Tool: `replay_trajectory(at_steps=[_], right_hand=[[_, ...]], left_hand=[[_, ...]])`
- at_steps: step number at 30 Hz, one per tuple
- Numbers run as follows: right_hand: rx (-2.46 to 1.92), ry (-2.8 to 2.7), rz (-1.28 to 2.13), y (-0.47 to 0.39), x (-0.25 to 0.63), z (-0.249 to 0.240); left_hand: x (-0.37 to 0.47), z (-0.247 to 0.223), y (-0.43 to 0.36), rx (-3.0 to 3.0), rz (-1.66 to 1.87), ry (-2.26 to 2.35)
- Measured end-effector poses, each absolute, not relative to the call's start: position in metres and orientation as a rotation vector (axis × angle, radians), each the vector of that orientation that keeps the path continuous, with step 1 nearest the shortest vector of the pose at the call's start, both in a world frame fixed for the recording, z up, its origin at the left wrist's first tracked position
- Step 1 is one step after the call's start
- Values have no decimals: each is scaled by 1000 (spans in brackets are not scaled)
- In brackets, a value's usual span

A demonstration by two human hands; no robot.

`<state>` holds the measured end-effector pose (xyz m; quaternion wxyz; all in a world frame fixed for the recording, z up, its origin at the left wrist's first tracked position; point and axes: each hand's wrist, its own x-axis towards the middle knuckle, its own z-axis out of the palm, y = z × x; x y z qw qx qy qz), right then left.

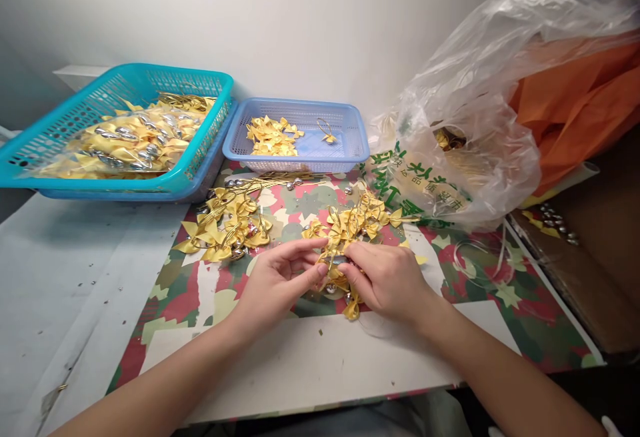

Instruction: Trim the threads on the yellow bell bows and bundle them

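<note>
Close together over the middle of the table, my left hand (287,273) and my right hand (393,277) both pinch at one small ornament with a silver bell (338,260) and a loop of gold wire. My left thumb and fingertips close on its left side, my right thumb and forefinger on its right. The fingers partly cover it. Just beyond and under them lies a pile of yellow ribbon bows (353,220) with gold wires and silver bells. Another heap of such bows (225,227) sits left of my left hand.
A turquoise basket (207,137) stands at back left, holding bagged bows. Behind the piles is a blue basket (300,165) with loose yellow bows. Gold wires (280,177) lie before it. At right are a plastic bag (480,157) and orange material (575,103).
</note>
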<state>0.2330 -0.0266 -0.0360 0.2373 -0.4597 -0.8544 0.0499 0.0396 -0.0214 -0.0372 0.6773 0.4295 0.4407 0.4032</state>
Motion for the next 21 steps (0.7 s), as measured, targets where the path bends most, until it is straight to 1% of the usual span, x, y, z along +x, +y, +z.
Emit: replay_trajectory(at_steps=[5, 10, 13, 21], right_hand=[[-1332, -2313, 533, -18, 248, -27], [-1291, -2184, 715, -16, 252, -25], [-1225, -2187, 725, -20, 249, -27], [-1252, -2308, 554, -22, 244, -29]], left_hand=[[38, -43, -22, 1026, 953, 934], [39, -44, -23, 1042, 971, 904], [39, -41, -24, 1015, 961, 903], [42, -38, -23, 1045, 920, 967]])
